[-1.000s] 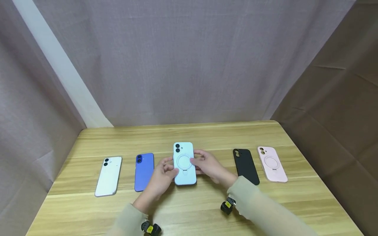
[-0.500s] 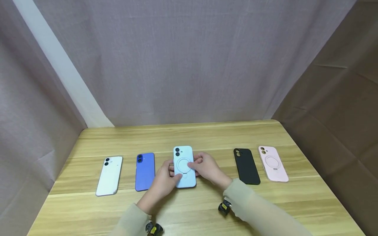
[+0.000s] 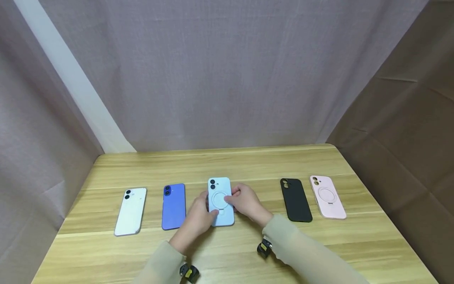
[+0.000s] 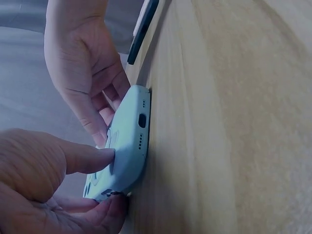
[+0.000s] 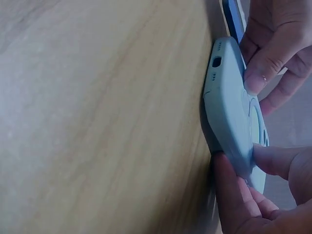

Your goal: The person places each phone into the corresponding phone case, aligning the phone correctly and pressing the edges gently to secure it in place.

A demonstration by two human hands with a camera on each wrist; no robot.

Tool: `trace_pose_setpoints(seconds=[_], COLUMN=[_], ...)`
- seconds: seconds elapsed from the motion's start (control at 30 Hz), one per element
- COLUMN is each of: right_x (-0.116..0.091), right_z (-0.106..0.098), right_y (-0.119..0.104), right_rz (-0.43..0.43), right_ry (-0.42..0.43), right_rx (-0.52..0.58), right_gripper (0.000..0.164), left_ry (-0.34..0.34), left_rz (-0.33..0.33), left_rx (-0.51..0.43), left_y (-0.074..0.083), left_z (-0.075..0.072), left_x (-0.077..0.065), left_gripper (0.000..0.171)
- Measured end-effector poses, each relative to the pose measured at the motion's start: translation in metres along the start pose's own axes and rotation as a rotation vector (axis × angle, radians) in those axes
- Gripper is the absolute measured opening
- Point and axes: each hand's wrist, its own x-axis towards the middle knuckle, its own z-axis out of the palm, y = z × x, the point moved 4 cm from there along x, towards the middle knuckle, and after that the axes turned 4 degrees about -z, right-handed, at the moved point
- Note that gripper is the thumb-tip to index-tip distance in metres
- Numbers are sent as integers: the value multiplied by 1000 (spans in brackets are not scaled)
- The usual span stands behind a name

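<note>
A phone in a light blue case (image 3: pixel 219 200) lies back up between both hands at the middle of the table. Dark lenses show in its camera cutouts, and a ring sits on its back. My left hand (image 3: pixel 198 216) holds its left edge, thumb on the back and fingers at the side. From the right, my right hand (image 3: pixel 247 201) pinches the opposite edge, its thumb near the ring. In the left wrist view the bottom end of the light blue case (image 4: pixel 130 126) shows its port opening, close to the tabletop. Fingertips beneath the phone are partly hidden.
Left of the hands lie a blue phone (image 3: pixel 174 209) and a white phone (image 3: pixel 130 213), backs up. To the right are a black phone case (image 3: pixel 297 201) and a pink phone case (image 3: pixel 328 207) with a ring. Grey curtains (image 3: pixel 227 79) stand behind the wooden table (image 3: pixel 227 260).
The light blue case has come slightly down and nearer the person, with both hands still holding it. The right forearm has shifted a little left. The other phones and cases stay put.
</note>
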Motion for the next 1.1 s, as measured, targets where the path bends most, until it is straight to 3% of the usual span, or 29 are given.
trace_pose_setpoints(seconds=[0.2, 0.53, 0.9, 1.1], right_x=[1, 4, 5, 8], right_z=[-1, 0, 2, 3], right_y=[-1, -2, -1, -2], right_rz=[-4, -64, -77, -86], right_ry=[2, 18, 10, 10], right_rx=[-88, -222, -312, -340], right_gripper=[21, 20, 24, 25], left_ry=[15, -43, -87, -116], left_rz=[24, 4, 26, 105], left_rx=[49, 41, 66, 127], left_y=[3, -3, -6, -5], left_z=[-3, -3, -3, -6], left_x=[1, 6, 9, 10], left_gripper=[61, 62, 60, 38])
